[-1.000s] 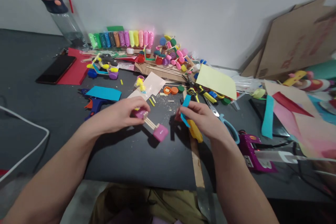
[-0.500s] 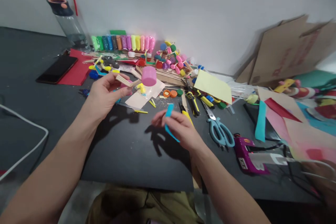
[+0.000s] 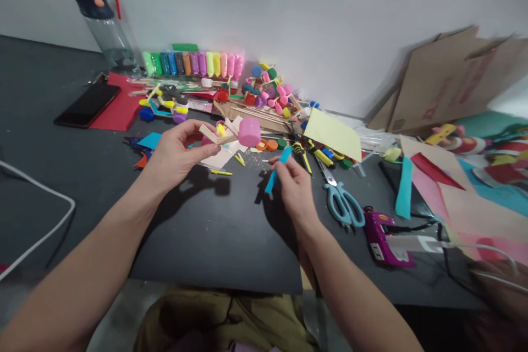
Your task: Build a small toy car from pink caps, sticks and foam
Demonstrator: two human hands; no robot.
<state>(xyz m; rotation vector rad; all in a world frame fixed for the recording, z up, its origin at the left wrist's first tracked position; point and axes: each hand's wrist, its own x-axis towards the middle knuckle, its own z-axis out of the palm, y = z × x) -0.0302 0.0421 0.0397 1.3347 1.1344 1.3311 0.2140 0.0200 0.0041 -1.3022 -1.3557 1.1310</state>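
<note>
My left hand (image 3: 177,151) is closed on a small craft model (image 3: 227,137) made of pale wooden sticks with pink bottle caps at its ends. One pink cap (image 3: 249,132) sticks out to the right; another is partly covered by my fingers. Between thumb and fingers, my right hand (image 3: 295,184) pinches a narrow blue paper strip (image 3: 277,171), held slanted above the dark table (image 3: 214,231). The two hands are apart, and the strip does not touch the model. Below the model lie a pale paper piece (image 3: 220,159) and short yellow strips (image 3: 221,172).
Blue-handled scissors (image 3: 344,203) and a purple device with a cable (image 3: 385,239) lie to the right. Pliers (image 3: 303,154) and loose caps (image 3: 272,145) are behind my right hand. A phone (image 3: 88,104), a water bottle (image 3: 107,33) and a finished-looking small car (image 3: 163,107) stand at the left.
My left hand with the model has moved slightly right. My right hand has shifted right and turned, so the blue strip now slants down to the left.
</note>
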